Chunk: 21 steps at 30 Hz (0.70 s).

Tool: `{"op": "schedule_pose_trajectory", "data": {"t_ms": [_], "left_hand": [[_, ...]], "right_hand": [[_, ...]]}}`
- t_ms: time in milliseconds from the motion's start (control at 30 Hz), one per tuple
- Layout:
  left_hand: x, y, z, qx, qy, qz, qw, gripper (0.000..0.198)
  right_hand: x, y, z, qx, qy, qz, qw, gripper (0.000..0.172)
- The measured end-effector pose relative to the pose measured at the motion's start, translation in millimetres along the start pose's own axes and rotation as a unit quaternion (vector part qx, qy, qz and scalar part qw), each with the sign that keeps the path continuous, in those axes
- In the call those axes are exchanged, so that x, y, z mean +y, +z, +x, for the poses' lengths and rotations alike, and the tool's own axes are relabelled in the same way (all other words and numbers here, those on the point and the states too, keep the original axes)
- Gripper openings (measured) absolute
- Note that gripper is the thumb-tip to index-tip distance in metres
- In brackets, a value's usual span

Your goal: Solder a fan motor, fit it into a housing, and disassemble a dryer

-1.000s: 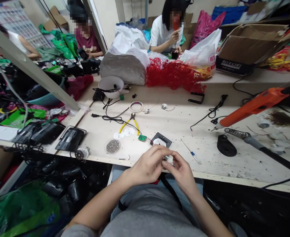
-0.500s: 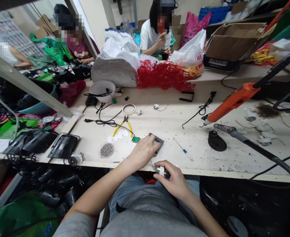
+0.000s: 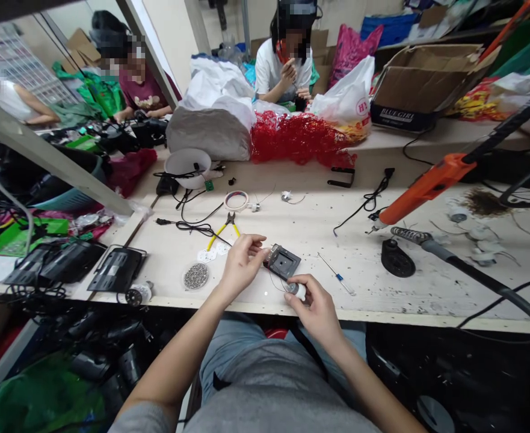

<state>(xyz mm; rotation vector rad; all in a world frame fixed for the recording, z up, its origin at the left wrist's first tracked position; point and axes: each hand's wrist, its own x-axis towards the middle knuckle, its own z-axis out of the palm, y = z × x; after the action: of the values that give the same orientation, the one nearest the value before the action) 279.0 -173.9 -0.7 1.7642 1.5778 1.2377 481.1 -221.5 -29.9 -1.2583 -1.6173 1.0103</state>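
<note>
Between the thumb and fingers of my right hand (image 3: 319,310) is a small motor (image 3: 297,290) with a white cap and thin wires. It is held just off the front corner of a black plastic housing (image 3: 285,261), which lies on the bench with its recessed side up. My left hand (image 3: 242,267) is at the housing's left end, fingers loosely bent and apart, thumb close to the edge. A black cord (image 3: 197,227) runs under this hand, and the green circuit board is hidden there. Yellow-handled cutters (image 3: 230,224) lie just behind.
A dish of small screws (image 3: 196,276) sits left of my hands; a thin screwdriver bit (image 3: 335,273) lies to the right. An orange electric screwdriver (image 3: 427,189) and a soldering iron (image 3: 467,267) reach in from the right. Red netting (image 3: 298,135) lies at the back; co-workers sit beyond.
My left hand has drawn back left off the housing, uncovering it and covering the green board. My right hand has raised the motor toward the housing and turned it.
</note>
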Motion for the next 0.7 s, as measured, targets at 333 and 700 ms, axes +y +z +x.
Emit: {"op": "schedule_pose_trajectory", "data": {"t_ms": [333, 700], "left_hand": [[9.5, 10.1, 12.5, -0.119, 0.033, 0.146, 0.982, 0.039], [4.5, 27.0, 8.8, -0.121, -0.218, -0.183, 0.951, 0.022]], "right_hand": [[-1.5, 9.3, 3.7, -0.023, -0.020, -0.024, 0.999, 0.017], [4.3, 7.2, -2.5, -0.052, -0.006, -0.018, 0.998, 0.015]]}}
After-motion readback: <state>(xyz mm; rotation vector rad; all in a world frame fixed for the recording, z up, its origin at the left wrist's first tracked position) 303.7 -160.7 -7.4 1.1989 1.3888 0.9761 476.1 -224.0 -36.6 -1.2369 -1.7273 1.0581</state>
